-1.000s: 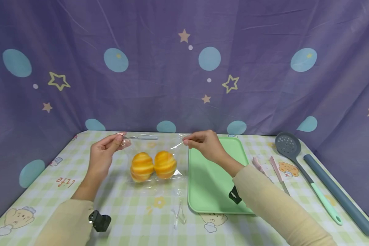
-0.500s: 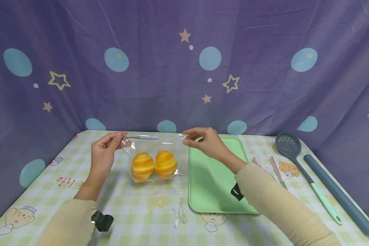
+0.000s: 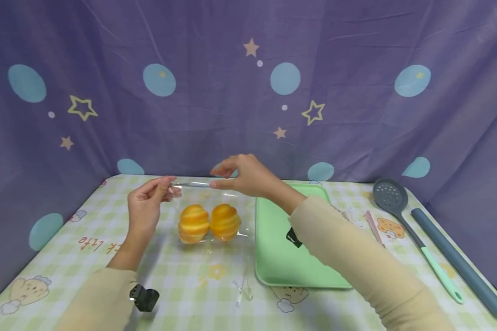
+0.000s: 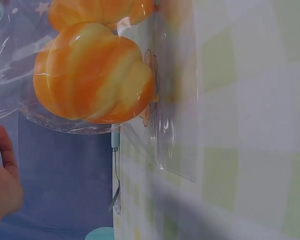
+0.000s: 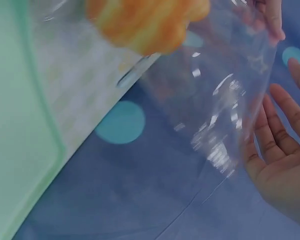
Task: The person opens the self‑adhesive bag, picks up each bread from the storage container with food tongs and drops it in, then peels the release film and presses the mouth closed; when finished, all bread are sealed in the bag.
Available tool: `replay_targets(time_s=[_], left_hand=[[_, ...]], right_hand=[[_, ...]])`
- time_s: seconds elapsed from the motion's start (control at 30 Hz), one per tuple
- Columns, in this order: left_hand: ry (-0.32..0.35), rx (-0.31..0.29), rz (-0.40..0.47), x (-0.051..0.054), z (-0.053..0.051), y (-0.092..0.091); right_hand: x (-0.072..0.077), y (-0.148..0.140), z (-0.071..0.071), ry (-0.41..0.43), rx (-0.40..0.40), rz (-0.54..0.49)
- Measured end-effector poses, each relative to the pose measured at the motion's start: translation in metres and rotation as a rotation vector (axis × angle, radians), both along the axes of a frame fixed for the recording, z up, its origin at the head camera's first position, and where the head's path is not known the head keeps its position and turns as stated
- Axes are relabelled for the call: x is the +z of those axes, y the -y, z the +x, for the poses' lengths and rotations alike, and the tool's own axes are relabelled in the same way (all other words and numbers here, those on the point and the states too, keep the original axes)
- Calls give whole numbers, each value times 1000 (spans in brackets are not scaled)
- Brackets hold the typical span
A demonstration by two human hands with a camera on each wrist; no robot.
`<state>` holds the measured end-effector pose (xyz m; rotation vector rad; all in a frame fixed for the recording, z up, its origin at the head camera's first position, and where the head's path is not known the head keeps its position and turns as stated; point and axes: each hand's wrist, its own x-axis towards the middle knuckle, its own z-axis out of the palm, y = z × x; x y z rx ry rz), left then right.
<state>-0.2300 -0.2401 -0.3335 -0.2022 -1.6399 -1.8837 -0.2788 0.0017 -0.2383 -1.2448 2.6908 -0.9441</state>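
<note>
A clear plastic bag (image 3: 207,250) holds two orange-and-yellow striped buns (image 3: 193,224), seen side by side above the checked tablecloth. My left hand (image 3: 147,197) pinches the bag's upper left corner between thumb and fingers. My right hand (image 3: 250,177) is at the bag's upper edge, thumb and fingers spread apart. In the right wrist view the right hand's fingers (image 5: 285,125) lie along the bag's edge without gripping it; whether they touch it is hard to tell. The left wrist view shows one bun (image 4: 95,75) close up through the film, with part of another above it.
A green tray (image 3: 302,271) lies right of the bag. Farther right are a pink-handled utensil (image 3: 374,227), a slotted skimmer (image 3: 391,197) and a long grey-blue bar (image 3: 451,257). A pale-blue-handled utensil (image 3: 196,184) lies behind the bag, clear twist ties (image 3: 243,292) in front.
My right hand has let go of the bag's upper right corner and moved left along the top edge, its fingers spreading. My left hand keeps its pinch, shifting slightly right.
</note>
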Motion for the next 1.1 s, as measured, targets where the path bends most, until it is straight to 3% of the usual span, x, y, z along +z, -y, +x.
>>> replay_targets(time_s=[0.27,0.57,0.7,0.87,0.97,1.1], left_hand=[[-13,22,-68,-1,3,1],[-38,-17,-21,-1,1,-1],[-50,10,-41,-1,1,-3],[-82,56,-50,-1,0,-5],[-101,44,-65,-1,0,-6],[-95,54,-136,1,2,-4]], right_hand=[[18,47,4,-44,16,155],[24,81,8,-74,3,327],[25,90,9,-104,-13,384],[27,97,10,-150,-20,423],[28,99,9,-167,-17,437],[27,97,5,-134,16,417]])
